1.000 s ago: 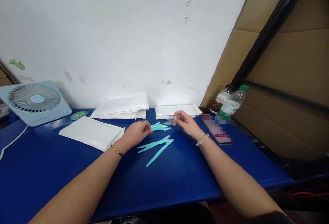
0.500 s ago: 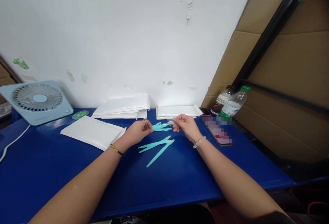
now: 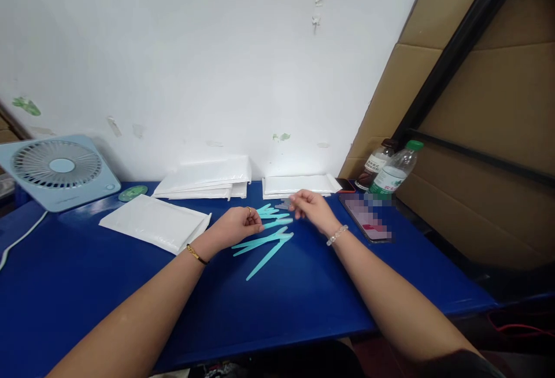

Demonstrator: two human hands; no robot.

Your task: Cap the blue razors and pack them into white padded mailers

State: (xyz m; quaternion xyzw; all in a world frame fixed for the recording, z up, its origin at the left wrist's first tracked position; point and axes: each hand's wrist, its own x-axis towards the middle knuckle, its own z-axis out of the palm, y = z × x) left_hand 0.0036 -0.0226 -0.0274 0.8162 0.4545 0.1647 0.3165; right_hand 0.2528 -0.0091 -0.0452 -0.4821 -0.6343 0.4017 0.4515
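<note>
Thin teal plastic sticks with pointed ends lie on the blue table. My left hand (image 3: pixel 241 225) is closed in a pinch at the near end of one teal stick (image 3: pixel 278 223), which points right. Just behind it is a small group of teal sticks (image 3: pixel 267 210). Closer to me, several more teal sticks (image 3: pixel 267 255) fan out from their right ends. My right hand (image 3: pixel 313 209) has its thumb and fingers drawn together beside some small clear plastic pieces (image 3: pixel 283 204). Whatever is between those fingertips is too small to make out.
White padded mailers (image 3: pixel 203 177) are stacked against the wall, with more mailers (image 3: pixel 299 185) right of them and one mailer (image 3: pixel 151 222) nearer left. A fan (image 3: pixel 60 170) and green disc (image 3: pixel 133 193) stand left. A phone (image 3: pixel 366 219) and two bottles (image 3: pixel 392 175) are right.
My left hand has moved slightly down and toward me, from the rear group of sticks to one stick nearer. My right hand stays almost in place; the whitish piece at its fingertips no longer shows clearly.
</note>
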